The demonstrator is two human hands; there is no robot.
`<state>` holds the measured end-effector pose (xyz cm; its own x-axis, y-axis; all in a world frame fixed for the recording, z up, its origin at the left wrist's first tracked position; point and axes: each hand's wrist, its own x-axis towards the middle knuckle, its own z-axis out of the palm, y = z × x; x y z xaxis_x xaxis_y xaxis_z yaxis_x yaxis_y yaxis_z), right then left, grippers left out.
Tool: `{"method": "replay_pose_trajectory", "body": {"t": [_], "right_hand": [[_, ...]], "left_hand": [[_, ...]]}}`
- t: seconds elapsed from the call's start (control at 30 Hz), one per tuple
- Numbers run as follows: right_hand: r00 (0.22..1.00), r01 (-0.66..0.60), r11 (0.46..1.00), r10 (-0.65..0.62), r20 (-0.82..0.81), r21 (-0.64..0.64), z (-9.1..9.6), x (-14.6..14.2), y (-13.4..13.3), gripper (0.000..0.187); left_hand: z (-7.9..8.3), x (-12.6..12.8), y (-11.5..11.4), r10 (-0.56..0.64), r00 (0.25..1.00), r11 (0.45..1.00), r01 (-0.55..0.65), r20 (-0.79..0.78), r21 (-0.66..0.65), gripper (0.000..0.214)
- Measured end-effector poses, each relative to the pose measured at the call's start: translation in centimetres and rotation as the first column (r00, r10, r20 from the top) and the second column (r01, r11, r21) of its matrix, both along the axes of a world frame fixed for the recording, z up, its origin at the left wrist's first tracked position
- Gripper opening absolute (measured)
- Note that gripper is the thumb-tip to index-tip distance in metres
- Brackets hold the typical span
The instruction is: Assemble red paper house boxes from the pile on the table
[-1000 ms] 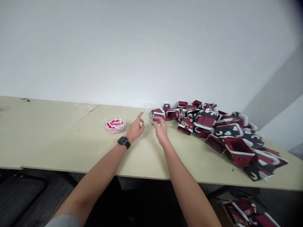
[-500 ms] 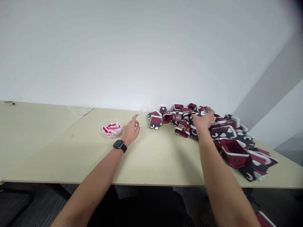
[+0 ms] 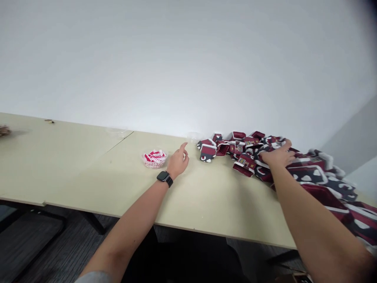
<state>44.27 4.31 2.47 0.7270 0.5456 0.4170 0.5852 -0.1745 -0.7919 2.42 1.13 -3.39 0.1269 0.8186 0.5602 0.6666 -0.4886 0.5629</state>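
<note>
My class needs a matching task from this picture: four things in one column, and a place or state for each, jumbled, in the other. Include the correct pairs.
Column one
1. Right hand
2. Left hand
3. Watch
4. Clear bowl

Column two
A. Holds red and white pieces
B. Black, strapped round a wrist
C. At the heap of maroon and dark grey house-shaped pieces
D. Index finger extended, between the bowl and the heap

Pairs: 1-C, 2-D, 3-B, 4-A
</note>
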Motion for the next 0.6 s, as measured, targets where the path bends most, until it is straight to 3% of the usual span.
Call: {"method": "replay_pose_trajectory", "body": {"t": [0.1, 0.2, 0.4, 0.6], "right_hand": [[0.990, 0.143, 0.986, -0.142, 0.017, -0.091, 0.5, -0.4, -0.1, 0.121], [0.980, 0.169, 0.981, -0.158, 0.119, -0.096, 1.0, -1.0, -0.4, 0.119], [0.977, 0.053, 0.999, -0.054, 0.205, 0.012, 2.0, -3.6, -1.1, 0.108], [0.963, -0.098, 0.989, 0.066, 0.261, 0.114, 4.8, -7.5, -1.5, 0.111]], "left_hand": [[0.1, 0.0, -0.1, 0.012, 1.000, 1.000, -0.012, -0.011, -0.017, 0.064], [0.2, 0.0, -0.1, 0.035, 0.999, 0.998, -0.037, -0.031, -0.041, 0.063], [0.5, 0.1, -0.4, 0.062, 0.997, 0.993, -0.066, -0.050, -0.095, 0.061], [0.5, -0.1, -0.4, 0.056, 0.998, 0.993, -0.058, -0.021, -0.100, 0.059]]}}
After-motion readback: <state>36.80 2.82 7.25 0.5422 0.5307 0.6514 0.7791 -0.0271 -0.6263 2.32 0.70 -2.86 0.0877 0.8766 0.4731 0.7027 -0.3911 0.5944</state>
